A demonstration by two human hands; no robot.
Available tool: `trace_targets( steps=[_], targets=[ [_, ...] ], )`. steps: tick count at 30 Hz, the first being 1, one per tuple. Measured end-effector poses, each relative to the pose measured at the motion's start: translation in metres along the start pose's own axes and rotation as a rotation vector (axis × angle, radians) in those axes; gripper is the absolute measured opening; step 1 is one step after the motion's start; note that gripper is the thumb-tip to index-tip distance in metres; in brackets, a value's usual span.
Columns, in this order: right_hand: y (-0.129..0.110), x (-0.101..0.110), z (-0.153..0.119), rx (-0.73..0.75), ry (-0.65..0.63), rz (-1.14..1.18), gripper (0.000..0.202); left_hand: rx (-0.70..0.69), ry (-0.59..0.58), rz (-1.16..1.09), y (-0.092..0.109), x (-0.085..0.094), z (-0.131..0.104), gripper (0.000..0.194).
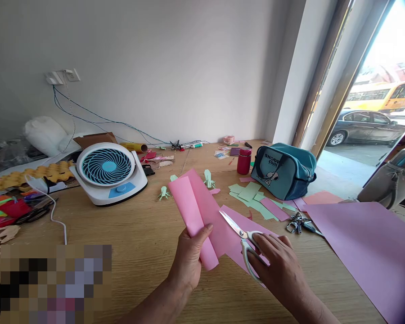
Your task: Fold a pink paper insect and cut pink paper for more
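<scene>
My left hand (pixel 188 256) grips a folded sheet of pink paper (pixel 192 202), thumb on top and the other fingers beneath, lifted above the table. The scissors (pixel 245 235), with white handles and metal blades, are in my right hand (pixel 280 265), fingers through the loops. Their blades look nearly closed and point up and left toward the pink paper's right edge; whether they touch it I cannot tell. Under the scissors lies another piece of pink paper (pixel 234 220). Small green paper figures (pixel 163 193) stand just beyond the folded sheet.
A white and blue fan (pixel 108 173) stands at left on the wooden table (pixel 121 252). Cut green paper pieces (pixel 251 193), keys (pixel 299 223), a red bottle (pixel 244 161) and a blue bag (pixel 283 173) lie right of centre. A large pink sheet (pixel 367 247) covers the right side.
</scene>
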State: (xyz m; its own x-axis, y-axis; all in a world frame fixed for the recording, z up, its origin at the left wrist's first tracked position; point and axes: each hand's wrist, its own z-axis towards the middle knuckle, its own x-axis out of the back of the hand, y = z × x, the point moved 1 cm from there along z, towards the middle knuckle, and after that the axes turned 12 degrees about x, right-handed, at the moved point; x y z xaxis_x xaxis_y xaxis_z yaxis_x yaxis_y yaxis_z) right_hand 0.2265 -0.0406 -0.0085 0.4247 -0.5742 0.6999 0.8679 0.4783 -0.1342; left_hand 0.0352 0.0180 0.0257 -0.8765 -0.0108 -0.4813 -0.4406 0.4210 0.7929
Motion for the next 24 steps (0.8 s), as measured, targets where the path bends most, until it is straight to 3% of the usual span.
trace_targets(
  steps=[24],
  targets=[
    [-0.0007, 0.0028, 0.0012, -0.011, 0.002, -0.018, 0.012, -0.013, -0.007, -0.015, -0.0026, -0.0004, 0.0, 0.04]
  ],
)
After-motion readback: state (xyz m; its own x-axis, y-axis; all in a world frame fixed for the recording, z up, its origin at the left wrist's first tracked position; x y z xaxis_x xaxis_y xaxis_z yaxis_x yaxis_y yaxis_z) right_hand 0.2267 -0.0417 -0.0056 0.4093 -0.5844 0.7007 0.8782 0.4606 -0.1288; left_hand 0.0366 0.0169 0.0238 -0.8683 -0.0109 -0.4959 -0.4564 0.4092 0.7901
